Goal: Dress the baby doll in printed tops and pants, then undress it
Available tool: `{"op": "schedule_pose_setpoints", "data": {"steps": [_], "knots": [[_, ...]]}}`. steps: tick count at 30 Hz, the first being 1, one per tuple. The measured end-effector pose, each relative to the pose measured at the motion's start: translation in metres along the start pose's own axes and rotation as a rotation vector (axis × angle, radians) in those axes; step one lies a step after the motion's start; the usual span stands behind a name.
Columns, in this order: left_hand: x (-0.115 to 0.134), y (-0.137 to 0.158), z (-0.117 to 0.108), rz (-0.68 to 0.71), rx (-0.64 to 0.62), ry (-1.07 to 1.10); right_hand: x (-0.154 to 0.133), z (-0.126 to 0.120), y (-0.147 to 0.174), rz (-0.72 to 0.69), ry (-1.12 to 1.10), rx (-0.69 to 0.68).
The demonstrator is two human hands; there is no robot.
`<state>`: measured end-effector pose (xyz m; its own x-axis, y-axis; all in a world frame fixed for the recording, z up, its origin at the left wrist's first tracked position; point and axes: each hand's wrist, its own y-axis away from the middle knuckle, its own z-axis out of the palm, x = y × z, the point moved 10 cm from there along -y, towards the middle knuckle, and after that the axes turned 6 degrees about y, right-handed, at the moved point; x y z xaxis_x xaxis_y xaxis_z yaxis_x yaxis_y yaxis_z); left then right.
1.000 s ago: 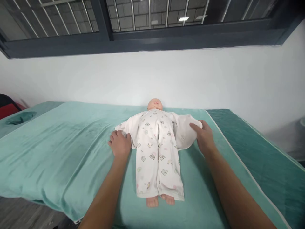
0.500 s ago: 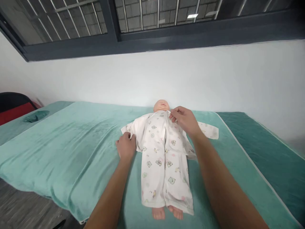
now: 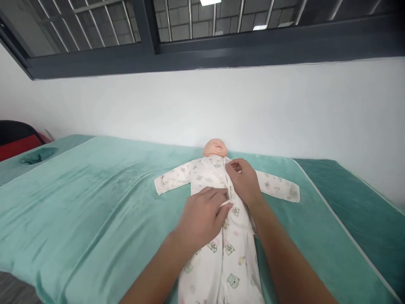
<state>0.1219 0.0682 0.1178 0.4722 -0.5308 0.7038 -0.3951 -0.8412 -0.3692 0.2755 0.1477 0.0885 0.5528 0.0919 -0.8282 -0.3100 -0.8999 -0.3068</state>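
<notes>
A baby doll [image 3: 215, 147] lies on its back in a white baby shirt [image 3: 196, 171] printed with small animals, its sleeves spread to both sides. White printed trousers [image 3: 218, 270] cover the legs, and their lower ends run out of the picture. My left hand [image 3: 201, 219] is over the doll's belly, thumb and fingers pinching the shirt's front edge. Higher up, by the chest on the right, my right hand [image 3: 245, 179] has its fingertips closed at the shirt's front near the neckline. What lies beneath my palms is hidden.
A light green blanket [image 3: 104, 202] covers the bed, with a darker green cover [image 3: 354, 202] at the right. Behind stands a white wall [image 3: 158, 105] below a barred window [image 3: 202, 21]. A red and black object [image 3: 19, 141] is at the far left.
My left hand has moved right, from the shirt's left side to the doll's middle, bringing the front flap across. The left sleeve now shows fully outspread. The feet have left the view.
</notes>
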Motion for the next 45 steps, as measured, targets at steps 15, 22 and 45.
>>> {"op": "schedule_pose_setpoints", "data": {"steps": [15,22,45], "knots": [[-0.059,-0.090,-0.017,-0.087,0.071,-0.049,-0.023,0.038,-0.039,0.018,0.467,-0.193],[-0.090,-0.115,-0.031,-0.281,0.253,0.116,0.005,0.034,-0.046,0.173,-0.263,-0.203],[-0.107,-0.116,-0.015,-0.362,0.178,0.228,0.001,0.046,-0.046,0.145,-0.197,-0.258]]}}
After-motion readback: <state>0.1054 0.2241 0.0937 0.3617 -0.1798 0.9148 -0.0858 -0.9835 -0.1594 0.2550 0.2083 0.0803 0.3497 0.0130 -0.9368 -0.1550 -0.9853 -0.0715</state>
